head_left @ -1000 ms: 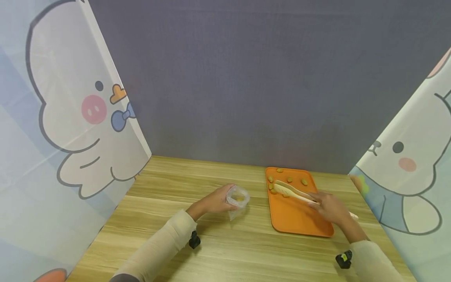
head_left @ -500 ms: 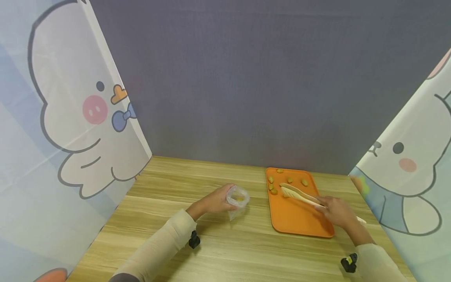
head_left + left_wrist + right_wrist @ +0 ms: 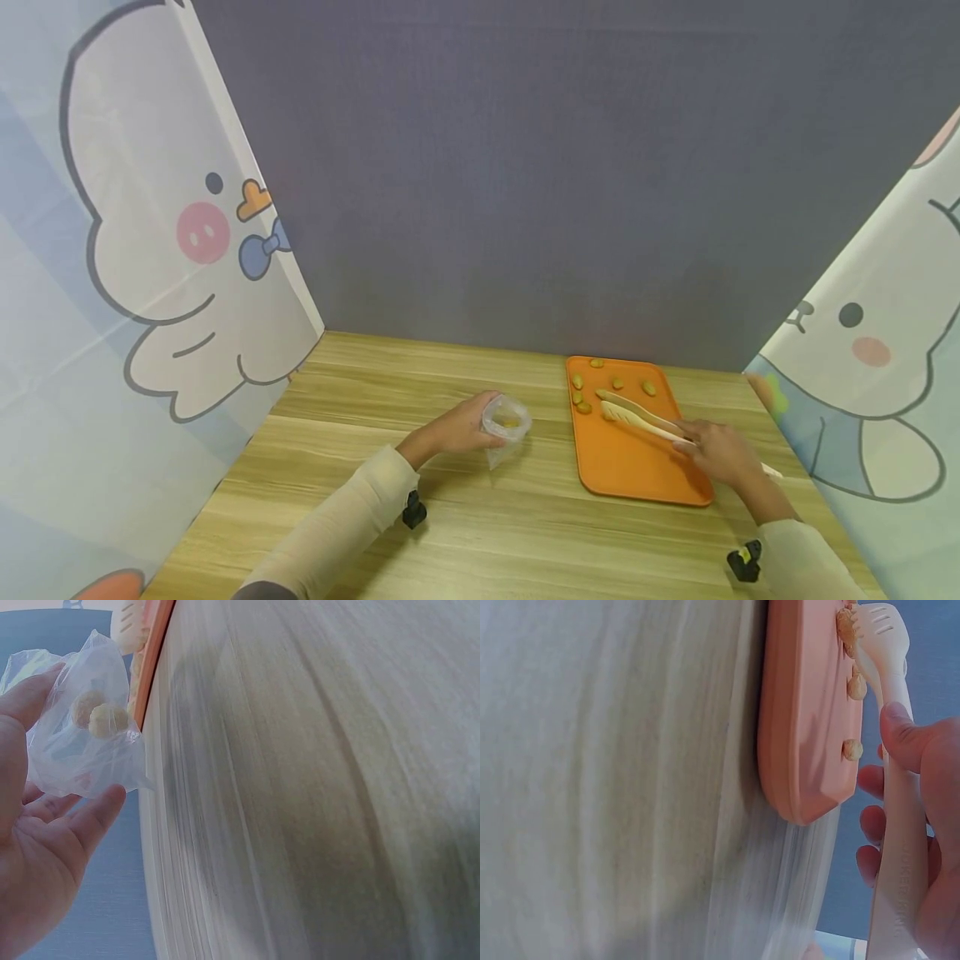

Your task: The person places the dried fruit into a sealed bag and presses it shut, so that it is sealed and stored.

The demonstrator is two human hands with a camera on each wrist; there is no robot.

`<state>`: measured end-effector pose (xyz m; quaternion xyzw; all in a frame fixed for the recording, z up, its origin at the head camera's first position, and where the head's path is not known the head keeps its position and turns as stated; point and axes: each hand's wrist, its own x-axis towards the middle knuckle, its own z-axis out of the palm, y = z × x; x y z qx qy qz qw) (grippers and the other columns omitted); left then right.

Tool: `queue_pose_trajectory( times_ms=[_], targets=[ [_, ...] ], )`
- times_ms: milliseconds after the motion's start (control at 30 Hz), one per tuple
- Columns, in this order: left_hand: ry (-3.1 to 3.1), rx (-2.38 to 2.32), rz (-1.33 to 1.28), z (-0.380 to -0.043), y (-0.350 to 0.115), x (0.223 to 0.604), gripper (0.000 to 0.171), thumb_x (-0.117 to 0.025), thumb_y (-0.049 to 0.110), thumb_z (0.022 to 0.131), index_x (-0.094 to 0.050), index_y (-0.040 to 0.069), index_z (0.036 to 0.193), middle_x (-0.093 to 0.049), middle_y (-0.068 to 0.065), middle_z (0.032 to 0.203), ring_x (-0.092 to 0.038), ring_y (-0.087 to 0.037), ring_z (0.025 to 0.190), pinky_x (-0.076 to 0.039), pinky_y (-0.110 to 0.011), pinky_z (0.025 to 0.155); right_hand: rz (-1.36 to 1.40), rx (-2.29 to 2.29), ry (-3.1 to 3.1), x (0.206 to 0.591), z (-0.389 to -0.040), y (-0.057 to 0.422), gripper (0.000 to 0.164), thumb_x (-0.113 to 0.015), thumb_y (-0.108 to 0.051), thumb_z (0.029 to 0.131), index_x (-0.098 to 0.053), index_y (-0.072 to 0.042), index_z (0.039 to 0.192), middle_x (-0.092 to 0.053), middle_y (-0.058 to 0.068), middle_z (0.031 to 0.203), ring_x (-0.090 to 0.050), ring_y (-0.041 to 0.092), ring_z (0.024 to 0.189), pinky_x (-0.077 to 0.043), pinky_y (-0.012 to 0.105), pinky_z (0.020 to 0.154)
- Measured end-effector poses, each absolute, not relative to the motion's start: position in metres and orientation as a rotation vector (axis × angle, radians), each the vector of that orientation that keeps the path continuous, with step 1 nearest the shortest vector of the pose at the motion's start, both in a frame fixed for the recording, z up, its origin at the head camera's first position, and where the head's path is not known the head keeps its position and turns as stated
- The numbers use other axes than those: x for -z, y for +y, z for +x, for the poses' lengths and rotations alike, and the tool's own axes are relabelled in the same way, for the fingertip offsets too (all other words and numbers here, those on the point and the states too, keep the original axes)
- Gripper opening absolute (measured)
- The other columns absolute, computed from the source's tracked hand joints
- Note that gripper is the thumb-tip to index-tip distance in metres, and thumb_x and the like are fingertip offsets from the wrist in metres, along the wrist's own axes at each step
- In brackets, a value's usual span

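Observation:
My left hand [image 3: 461, 425] holds a clear plastic bag [image 3: 510, 435] by its side, mouth facing up, over the table left of the tray. Two round, pale yellow pieces [image 3: 109, 721] show through the bag in the left wrist view. Cream-coloured tongs [image 3: 647, 423] are gripped in my right hand [image 3: 716, 454], thumb along one arm. Their slotted tips reach over the orange tray [image 3: 630, 471], right at a small brownish-yellow nugget-like piece [image 3: 608, 417]. Several similar pieces [image 3: 648, 388] lie scattered over the tray's far half. The tong arms stand slightly apart at the tips.
A wood-grain table [image 3: 480, 533] carries the tray at its right side. Behind it rises a dark grey partition [image 3: 510, 208]. Cartoon-printed panels [image 3: 150, 358] flank the table on the left and right.
My right hand has drawn the tongs back to the right, away from the pieces at the tray's left edge, then nearly stopped. The left hand and bag stay in place.

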<state>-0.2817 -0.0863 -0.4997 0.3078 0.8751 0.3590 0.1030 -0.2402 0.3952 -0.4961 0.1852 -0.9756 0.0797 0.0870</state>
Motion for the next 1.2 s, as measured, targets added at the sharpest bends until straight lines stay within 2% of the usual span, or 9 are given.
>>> queue_pose_trajectory(
  times_ms=[200,400,667,900,1200],
  targets=[
    [2.577,-1.074,0.919,-0.2810,-0.0862,0.5000,0.087,-0.077,0.042,0.090,-0.034,0.006,0.156,-0.055,-0.005,0.140,-0.058,-0.016,0.117,-0.050,-0.039,0.100,0.548,-0.219,-2.911,0.4974,-0.2399,0.3956,0.044,-0.076,-0.028,0.090,-0.071,0.001,0.124,-0.075,0.022,0.109,-0.071,0.043,0.093,-0.056,0.058,0.081],
    [2.558,-1.086,0.894,-0.2790,-0.0867,0.4992,0.092,-0.076,0.043,0.090,-0.029,0.005,0.159,-0.052,-0.007,0.146,-0.056,-0.019,0.123,-0.049,-0.041,0.104,0.523,-0.222,-2.930,0.4973,-0.2377,0.3955,0.045,-0.075,-0.028,0.090,-0.071,0.000,0.124,-0.074,0.023,0.112,-0.071,0.043,0.095,-0.056,0.059,0.081],
    [2.569,-1.088,0.905,-0.2790,-0.0868,0.4967,0.085,-0.078,0.041,0.089,-0.035,0.009,0.155,-0.056,-0.003,0.137,-0.059,-0.015,0.114,-0.051,-0.036,0.098,0.505,-0.231,-2.935,0.4973,-0.2360,0.3943,0.044,-0.077,-0.028,0.089,-0.071,0.000,0.123,-0.074,0.021,0.109,-0.070,0.042,0.090,-0.056,0.058,0.078],
    [2.576,-1.059,0.883,-0.2781,-0.0877,0.4967,0.091,-0.077,0.042,0.090,-0.030,0.007,0.159,-0.052,-0.006,0.145,-0.056,-0.018,0.122,-0.049,-0.040,0.104,0.527,-0.216,-2.922,0.4997,-0.2352,0.3949,0.041,-0.077,-0.026,0.089,-0.073,0.000,0.121,-0.075,0.021,0.105,-0.071,0.040,0.086,-0.056,0.057,0.076],
    [2.582,-1.046,0.888,-0.2788,-0.0879,0.4963,0.089,-0.076,0.042,0.090,-0.030,0.007,0.158,-0.053,-0.006,0.143,-0.057,-0.017,0.119,-0.050,-0.039,0.102,0.504,-0.214,-2.918,0.5024,-0.2332,0.3967,0.038,-0.077,-0.023,0.088,-0.074,-0.002,0.120,-0.076,0.021,0.104,-0.071,0.042,0.085,-0.056,0.057,0.074]
  ],
)
